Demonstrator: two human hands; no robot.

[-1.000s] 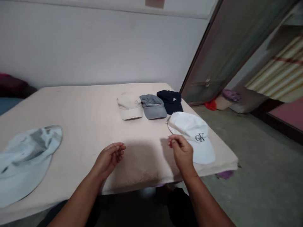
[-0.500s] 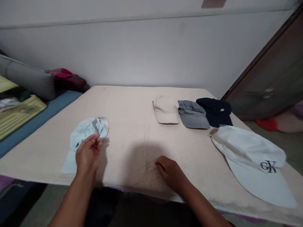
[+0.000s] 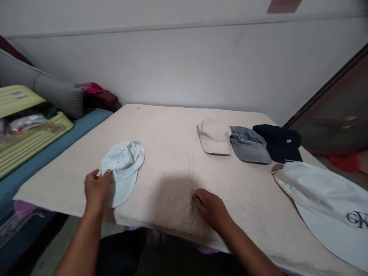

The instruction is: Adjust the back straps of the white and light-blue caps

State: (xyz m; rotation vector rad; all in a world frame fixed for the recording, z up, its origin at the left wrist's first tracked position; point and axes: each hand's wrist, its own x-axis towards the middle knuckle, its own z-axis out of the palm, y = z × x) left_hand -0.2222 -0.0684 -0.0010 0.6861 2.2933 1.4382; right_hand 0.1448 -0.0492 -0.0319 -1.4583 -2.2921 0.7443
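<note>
A pale blue cap (image 3: 122, 161) lies on the left part of the cloth-covered table, its brim toward the near edge. My left hand (image 3: 96, 189) is at the cap's left side, fingers apart, with the thumb over the edge where crown and brim meet. Whether the thumb presses on it I cannot tell. In front of the middle, my right hand (image 3: 211, 207) rests low by the cloth, fingers curled closed, and nothing shows in them. A large white cap (image 3: 324, 199) with dark letters is at the right, partly out of view.
Along the back right sit a beige cap (image 3: 214, 136), a grey cap (image 3: 250, 143) and a navy cap (image 3: 277, 142), side by side. A light cloth (image 3: 166, 134) covers the table up to the wall. A grey cushion (image 3: 57, 92) and a yellow case (image 3: 37, 134) are at left.
The pale blue cap has turned, its brim swinging from the lower left toward the near edge. My left hand has shifted to its left side and opened. The view has turned slightly left.
</note>
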